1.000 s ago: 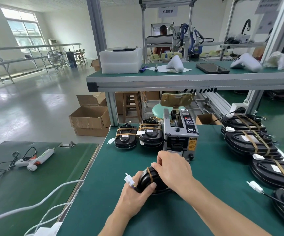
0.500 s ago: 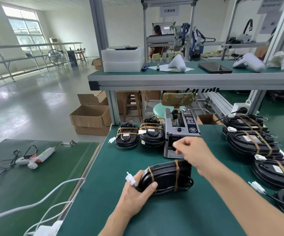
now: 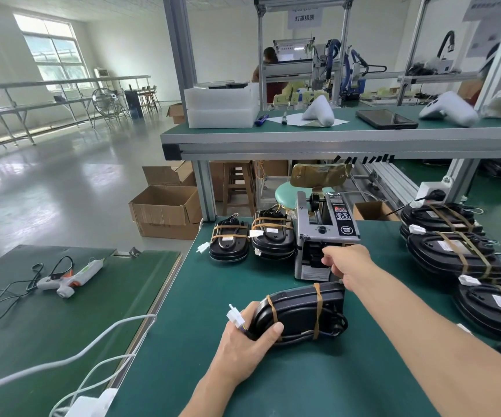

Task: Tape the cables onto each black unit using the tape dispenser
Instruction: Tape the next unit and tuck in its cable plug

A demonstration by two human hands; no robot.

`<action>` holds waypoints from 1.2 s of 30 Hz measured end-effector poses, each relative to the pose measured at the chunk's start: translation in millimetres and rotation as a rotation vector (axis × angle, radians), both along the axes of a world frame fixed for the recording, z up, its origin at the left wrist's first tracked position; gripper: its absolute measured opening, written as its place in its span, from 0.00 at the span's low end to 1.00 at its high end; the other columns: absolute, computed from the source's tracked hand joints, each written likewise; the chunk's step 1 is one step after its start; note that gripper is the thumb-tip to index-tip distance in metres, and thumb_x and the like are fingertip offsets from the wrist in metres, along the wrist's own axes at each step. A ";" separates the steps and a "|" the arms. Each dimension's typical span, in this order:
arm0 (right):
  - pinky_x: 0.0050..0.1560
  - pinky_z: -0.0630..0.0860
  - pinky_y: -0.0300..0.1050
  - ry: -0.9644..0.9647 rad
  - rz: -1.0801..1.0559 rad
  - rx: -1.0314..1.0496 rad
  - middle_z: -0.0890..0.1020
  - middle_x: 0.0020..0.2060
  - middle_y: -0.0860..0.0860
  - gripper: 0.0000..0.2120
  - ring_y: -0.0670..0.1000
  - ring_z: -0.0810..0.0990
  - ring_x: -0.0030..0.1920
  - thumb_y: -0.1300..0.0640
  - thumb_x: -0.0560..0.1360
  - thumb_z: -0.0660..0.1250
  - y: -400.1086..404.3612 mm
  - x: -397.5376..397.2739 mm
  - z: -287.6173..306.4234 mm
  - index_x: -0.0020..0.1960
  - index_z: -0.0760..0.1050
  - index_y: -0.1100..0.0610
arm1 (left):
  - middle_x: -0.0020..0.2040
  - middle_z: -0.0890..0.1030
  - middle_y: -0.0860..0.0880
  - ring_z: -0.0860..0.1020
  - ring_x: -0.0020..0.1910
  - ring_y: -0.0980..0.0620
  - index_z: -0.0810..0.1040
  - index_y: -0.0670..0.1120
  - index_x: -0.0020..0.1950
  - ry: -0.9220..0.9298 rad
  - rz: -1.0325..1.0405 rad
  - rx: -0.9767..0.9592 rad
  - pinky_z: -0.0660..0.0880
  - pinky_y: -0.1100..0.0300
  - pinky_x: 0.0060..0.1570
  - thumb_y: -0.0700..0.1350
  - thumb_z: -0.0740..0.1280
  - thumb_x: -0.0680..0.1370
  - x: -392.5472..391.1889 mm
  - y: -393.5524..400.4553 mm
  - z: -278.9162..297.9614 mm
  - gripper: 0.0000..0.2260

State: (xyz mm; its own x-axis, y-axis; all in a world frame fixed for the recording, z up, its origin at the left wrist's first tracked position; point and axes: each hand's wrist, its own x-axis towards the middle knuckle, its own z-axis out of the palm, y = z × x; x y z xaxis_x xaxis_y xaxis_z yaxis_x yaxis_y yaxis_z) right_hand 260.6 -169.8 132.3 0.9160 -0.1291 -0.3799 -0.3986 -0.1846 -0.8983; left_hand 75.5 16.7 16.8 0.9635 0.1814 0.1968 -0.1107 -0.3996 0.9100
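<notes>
Black unit (image 3: 298, 313) lies on the counter (image 3: 201, 341) just before the tape dispenser (image 3: 322, 236), two tape bands already across it. Your left hand (image 3: 247, 341) grips its near end; keep it pinned. Your right hand (image 3: 344, 261), fingers curled, is at the dispenser mouth; whether it holds tape I cannot tell. Pull the strip straight out, then lay it taut over the cable.

Glossy grey floor (image 3: 62, 188), bright windows (image 3: 53, 52), white walls (image 3: 141, 40), cardboard boxes (image 3: 165, 212).
</notes>
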 end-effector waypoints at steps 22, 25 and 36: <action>0.28 0.69 0.36 0.116 -0.135 0.138 0.80 0.32 0.57 0.05 0.48 0.73 0.26 0.69 0.76 0.72 9.3 18.0 -7.3 0.51 0.79 0.66 | 0.54 0.86 0.56 0.83 0.56 0.52 0.79 0.60 0.65 -0.001 -0.002 0.001 0.78 0.59 0.60 0.64 0.70 0.80 -0.1 0.6 -2.3 0.16; 0.24 0.68 0.35 0.106 -0.101 0.101 0.80 0.32 0.55 0.02 0.47 0.71 0.23 0.67 0.75 0.72 2.9 14.0 -6.6 0.45 0.80 0.63 | 0.52 0.86 0.55 0.83 0.54 0.52 0.79 0.60 0.65 -0.003 0.001 0.004 0.78 0.62 0.57 0.65 0.70 0.80 -0.4 0.4 -1.9 0.17; 0.35 0.71 0.43 -0.314 0.369 -0.233 0.76 0.25 0.47 0.14 0.46 0.69 0.25 0.52 0.76 0.77 -53.8 -69.2 4.2 0.37 0.80 0.59 | 0.49 0.85 0.56 0.82 0.51 0.54 0.79 0.61 0.65 -0.005 0.010 0.011 0.75 0.69 0.52 0.63 0.70 0.80 1.2 2.0 -3.5 0.16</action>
State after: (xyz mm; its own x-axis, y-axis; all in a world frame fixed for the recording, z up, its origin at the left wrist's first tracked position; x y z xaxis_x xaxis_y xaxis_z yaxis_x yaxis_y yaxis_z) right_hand 191.4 -223.5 136.5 0.9814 0.1745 -0.0799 0.0117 -0.4700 -0.8826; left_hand 76.7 18.7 13.3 0.9606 0.1893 0.2038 -0.1111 -0.4107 0.9050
